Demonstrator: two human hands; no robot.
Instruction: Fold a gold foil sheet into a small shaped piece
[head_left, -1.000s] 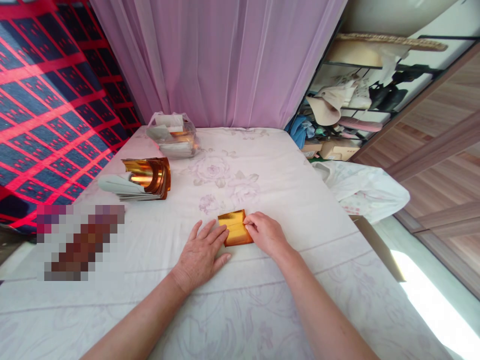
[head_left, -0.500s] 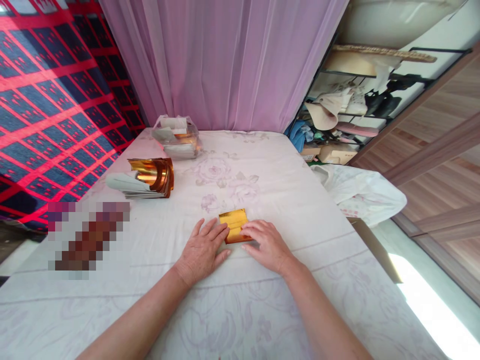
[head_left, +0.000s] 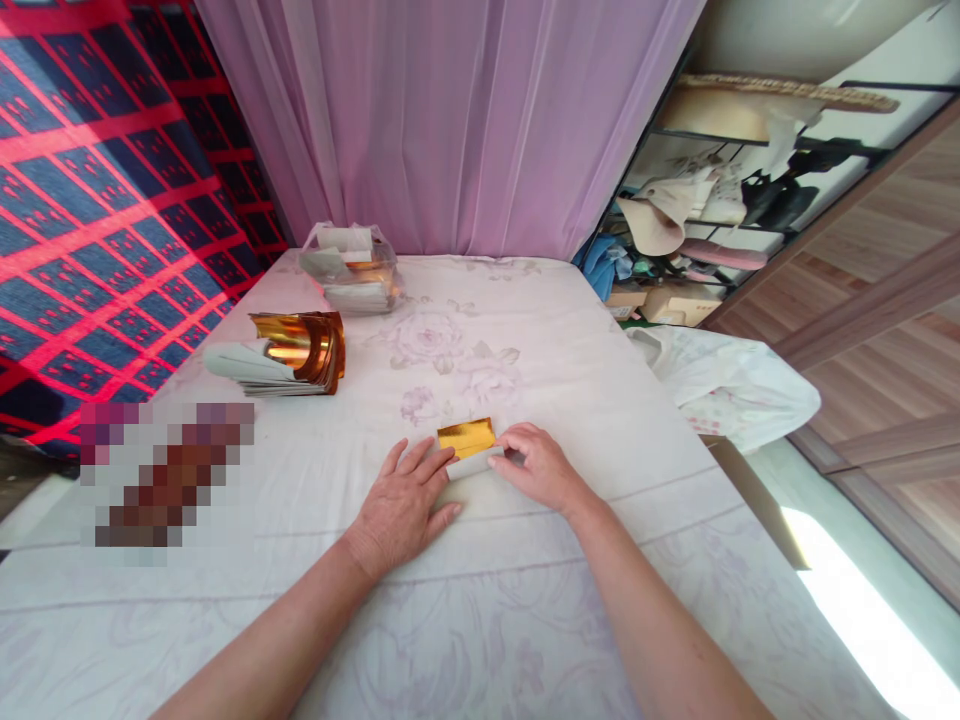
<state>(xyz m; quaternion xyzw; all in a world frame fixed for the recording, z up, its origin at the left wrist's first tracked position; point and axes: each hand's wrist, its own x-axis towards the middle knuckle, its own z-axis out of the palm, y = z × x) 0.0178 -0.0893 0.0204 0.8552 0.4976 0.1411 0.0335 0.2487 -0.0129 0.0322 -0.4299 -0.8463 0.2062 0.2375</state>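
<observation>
Pressing down on a small gold paper [head_left: 466, 437], we work with both our hands on the bed sheet [head_left: 525, 620]. Our left hand [head_left: 401, 505] lies flat with its fingers spread out, and the fingertips touch the near left edge of the gold paper. It grips nothing; it only pushes down. Our right hand [head_left: 541, 468] sits just right of the paper. Its fingers are bent and close together, and they pinch the near edge of the paper, where a pale strip shows as if the edge is folded up. The gold paper lies on the sheet between our two hands, near the middle of the bed and close to us.

Far to the left we see a stack of gold sheets [head_left: 296, 350] that curl up at one end, with white backs showing on the left side. Farther off, near the curtain, stands a clear plastic bag [head_left: 349, 268] with more papers in it. A pink curtain [head_left: 450, 120] hangs at the far end of the bed. On the left is a red and blue blanket [head_left: 97, 200] with squares on it. On the right, off the bed, lies a white bundle of cloth [head_left: 727, 385], and behind it is a shelf [head_left: 720, 200] with hats and other stuff. A blurred patch sits on the near left of the sheet, and we cannot tell what it is.
</observation>
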